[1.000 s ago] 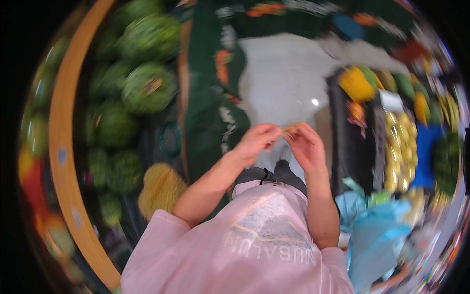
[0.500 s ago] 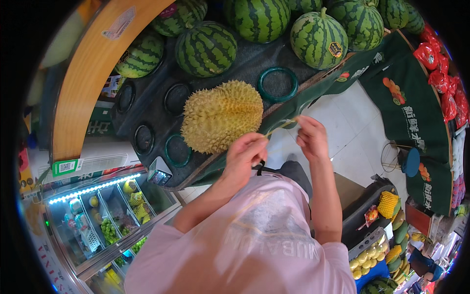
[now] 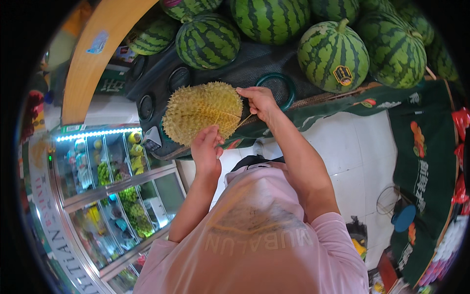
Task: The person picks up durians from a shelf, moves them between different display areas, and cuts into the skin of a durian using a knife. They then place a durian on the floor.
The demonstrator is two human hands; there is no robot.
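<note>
A spiny yellow-green durian [image 3: 199, 110] lies on the dark mesh-covered stand. At its near edge, my left hand [image 3: 207, 148] is closed in a pinch, fingertips close against the spines. My right hand [image 3: 259, 103] is by the durian's right side, thumb and fingers bent together. A thin yellowish strip [image 3: 246, 120] runs from under my right fingers down toward the durian's near right side. The strip's far end is hard to make out, but my left pinch seems to hold it. Whether the strip touches the durian cannot be told.
Several watermelons [image 3: 333, 56] line the back of the stand. Round ring holders, one green [image 3: 290, 93], lie on the mesh. A lit fruit display case [image 3: 117, 181] is at left, and a blue-topped stool [image 3: 404, 218] stands on the tiled floor at right.
Both hands have moved left and onto the durian's edges; before, they held the strip stretched between them to its right. The view has turned and shifted, with the watermelons appearing larger.
</note>
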